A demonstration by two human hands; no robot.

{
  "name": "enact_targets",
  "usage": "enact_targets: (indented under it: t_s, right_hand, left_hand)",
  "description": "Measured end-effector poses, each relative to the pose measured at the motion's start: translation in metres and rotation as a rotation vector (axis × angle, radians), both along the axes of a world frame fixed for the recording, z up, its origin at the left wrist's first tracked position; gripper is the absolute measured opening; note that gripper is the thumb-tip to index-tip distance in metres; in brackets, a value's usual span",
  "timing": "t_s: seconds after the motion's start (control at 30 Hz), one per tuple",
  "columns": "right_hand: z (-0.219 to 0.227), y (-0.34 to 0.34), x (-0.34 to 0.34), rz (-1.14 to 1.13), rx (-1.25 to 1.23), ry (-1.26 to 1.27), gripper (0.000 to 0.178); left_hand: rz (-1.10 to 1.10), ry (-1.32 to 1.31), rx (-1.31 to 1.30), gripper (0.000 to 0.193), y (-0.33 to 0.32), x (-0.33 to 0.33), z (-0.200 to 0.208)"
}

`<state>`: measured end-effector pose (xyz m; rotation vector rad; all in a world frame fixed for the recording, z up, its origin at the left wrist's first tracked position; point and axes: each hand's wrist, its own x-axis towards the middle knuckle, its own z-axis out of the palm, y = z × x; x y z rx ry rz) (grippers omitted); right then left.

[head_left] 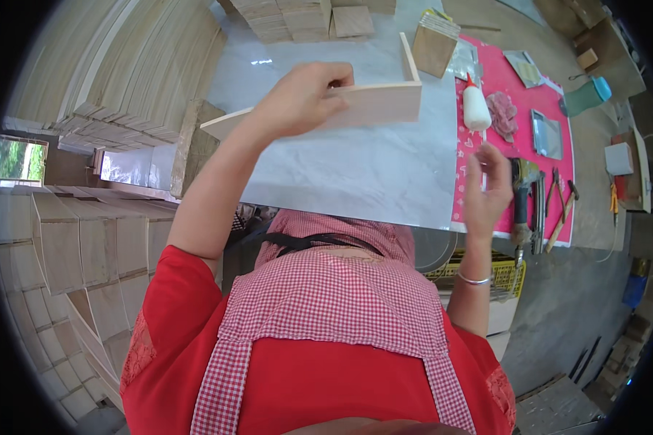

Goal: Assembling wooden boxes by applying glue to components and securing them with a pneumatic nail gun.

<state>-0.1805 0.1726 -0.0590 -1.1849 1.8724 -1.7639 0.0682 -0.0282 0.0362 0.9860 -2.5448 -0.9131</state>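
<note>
My left hand [306, 100] is closed over the long board of an L-shaped pale wooden piece [384, 104], two boards joined at a corner. The piece stands on edge above the grey marbled tabletop [355, 174], its shorter board running away from me at the right end. Over the table's right side, my right hand [488, 190] is raised with its fingers loosely curved and apart, holding nothing that I can see. Just beyond it stands a white glue bottle [476, 109] with a red tip. A nail gun [520, 203] lies to its right.
Pliers [552, 190] and a hammer [562, 217] lie on the pink cloth [495, 61], near a crumpled pink rag [502, 116]. A wooden block [435, 49] stands behind. Stacked boards [130, 61] rise at the left; a yellow crate [514, 279] is below the table.
</note>
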Motion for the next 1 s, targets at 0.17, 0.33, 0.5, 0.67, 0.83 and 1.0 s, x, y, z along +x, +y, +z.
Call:
enact_targets:
  t_s: [0.17, 0.33, 0.5, 0.67, 0.83, 1.0]
  right_hand:
    - [-0.019, 0.067, -0.081, -0.543, 0.348, 0.911, 0.046]
    - [-0.049, 0.113, -0.121, -0.481, 0.822, 0.871, 0.062]
    - [-0.049, 0.087, -0.124, -0.450, 0.888, 0.784, 0.061]
    - [-0.035, 0.070, -0.144, -0.413, 1.101, 0.592, 0.048]
    - [-0.017, 0.073, -0.173, -0.325, 0.876, 0.627, 0.032]
    - [0.071, 0.071, -0.111, -0.305, 0.586, 0.071, 0.022]
  left_hand:
    - [0.011, -0.013, -0.343, 0.011, 0.020, 0.004, -0.053]
    - [-0.003, -0.095, -0.389, 0.013, 0.018, 0.015, -0.088]
    - [0.018, -0.039, -0.502, 0.044, 0.026, 0.024, -0.082]
    - [0.008, -0.075, -0.579, 0.056, 0.058, 0.022, -0.052]
    - [-0.186, 0.129, -0.566, 0.053, 0.090, 0.001, -0.049]
    - [-0.351, 0.224, -0.398, 0.049, 0.111, -0.028, -0.057]
